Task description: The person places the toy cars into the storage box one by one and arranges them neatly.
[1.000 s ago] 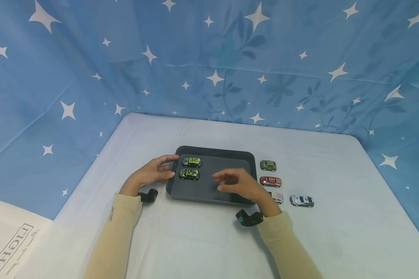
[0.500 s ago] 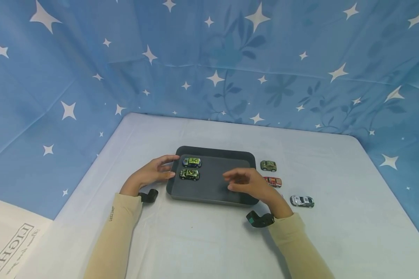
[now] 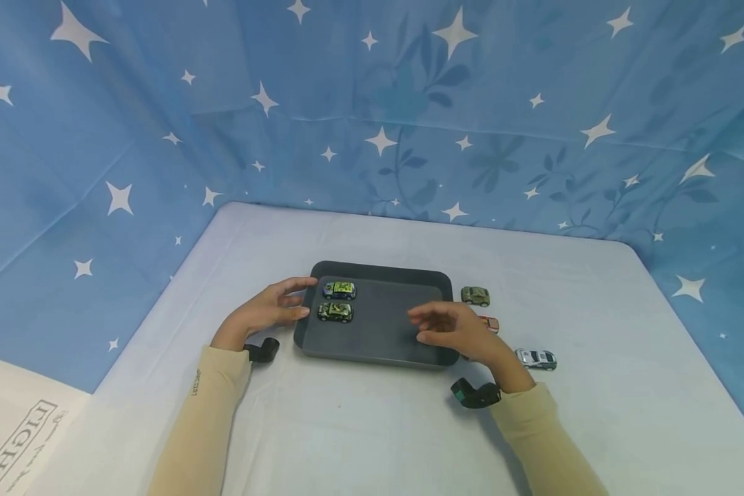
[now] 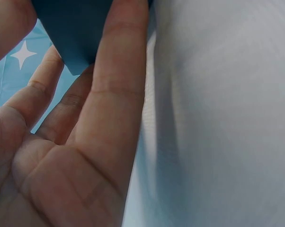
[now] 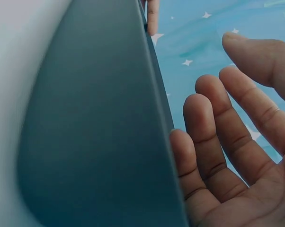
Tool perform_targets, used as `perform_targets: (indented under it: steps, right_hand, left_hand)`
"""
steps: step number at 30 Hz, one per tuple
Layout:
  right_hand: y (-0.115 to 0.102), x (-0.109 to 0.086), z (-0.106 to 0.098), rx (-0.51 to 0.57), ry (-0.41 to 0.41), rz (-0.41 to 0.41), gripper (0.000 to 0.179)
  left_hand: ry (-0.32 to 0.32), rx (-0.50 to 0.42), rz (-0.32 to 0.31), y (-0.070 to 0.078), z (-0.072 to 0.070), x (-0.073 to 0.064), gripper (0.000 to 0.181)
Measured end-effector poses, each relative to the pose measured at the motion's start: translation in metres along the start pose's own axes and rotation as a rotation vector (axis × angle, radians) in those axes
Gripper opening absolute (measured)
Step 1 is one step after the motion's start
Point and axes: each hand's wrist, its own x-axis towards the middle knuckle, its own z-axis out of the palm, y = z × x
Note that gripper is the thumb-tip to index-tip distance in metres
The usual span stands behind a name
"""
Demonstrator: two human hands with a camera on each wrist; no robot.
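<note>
A dark grey rectangular tray (image 3: 372, 337) lies on the white table. Along its left end, my left hand (image 3: 263, 311) touches the rim with index fingertip and thumb, its other fingers against the outside. The left wrist view shows the tray corner (image 4: 76, 33) between these fingers. My right hand (image 3: 455, 332) hovers over the right end, fingers loosely bent and holding nothing. The tray's outer wall (image 5: 100, 123) stands close beside its little finger. Inside, at the left, sit a blue-and-yellow toy car (image 3: 339, 290) and a dark green camouflage toy car (image 3: 335, 312).
Right of the tray stand an olive camouflage toy car (image 3: 475, 296), a red toy car (image 3: 491, 324) partly behind the right hand, and a silver toy car (image 3: 536, 359). A blue curtain (image 3: 372, 103) with white stars hangs behind. Printed cloth (image 3: 21, 434) lies at lower left.
My right hand has drifted rightward over the tray, covering the white toy car and much of the red one. The left hand has stayed at the tray's left end.
</note>
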Motion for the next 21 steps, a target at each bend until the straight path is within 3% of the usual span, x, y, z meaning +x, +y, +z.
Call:
perform_targets:
  steps: [21]
  right_hand:
    - [-0.002,-0.029,-0.021,-0.061,0.056,-0.061,0.037]
  left_hand:
    - [0.005,0.015,-0.017,0.001,0.002,0.000,0.072]
